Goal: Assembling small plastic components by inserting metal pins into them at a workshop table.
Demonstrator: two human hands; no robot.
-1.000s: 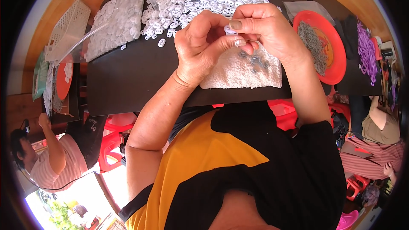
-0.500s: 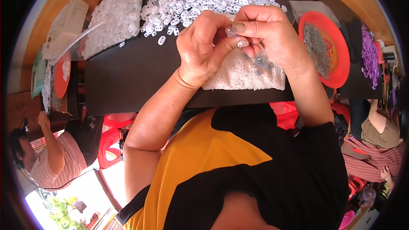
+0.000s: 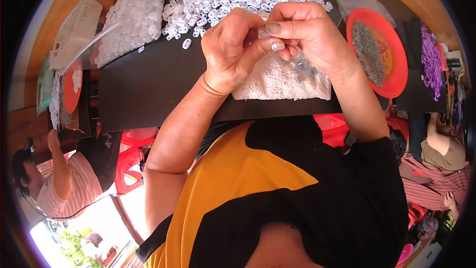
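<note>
My left hand (image 3: 229, 49) and my right hand (image 3: 312, 34) meet above a white cloth (image 3: 277, 84), fingers closed in a pinch. Between the fingertips shows a small pale plastic piece (image 3: 262, 33), mostly covered, with my right thumb pressed against it. Whether the right fingers also hold something smaller is hidden. Some small grey bits (image 3: 303, 71) lie on the cloth. Beyond the hands spreads a pile of white oval pieces (image 3: 218, 7) with two holes, and a single white oval piece (image 3: 186, 43) lies apart to the left.
At right, a red dish (image 3: 399, 77) holds a tangle of thin grey metal pieces (image 3: 367, 52), with purple strips (image 3: 432, 64) farther right. A bag of white pieces (image 3: 130, 27) and a white basket (image 3: 78, 30) are at left. Other people sit on both sides.
Both hands have shifted slightly left and up together, still pinching. The pale piece stays between the fingertips.
</note>
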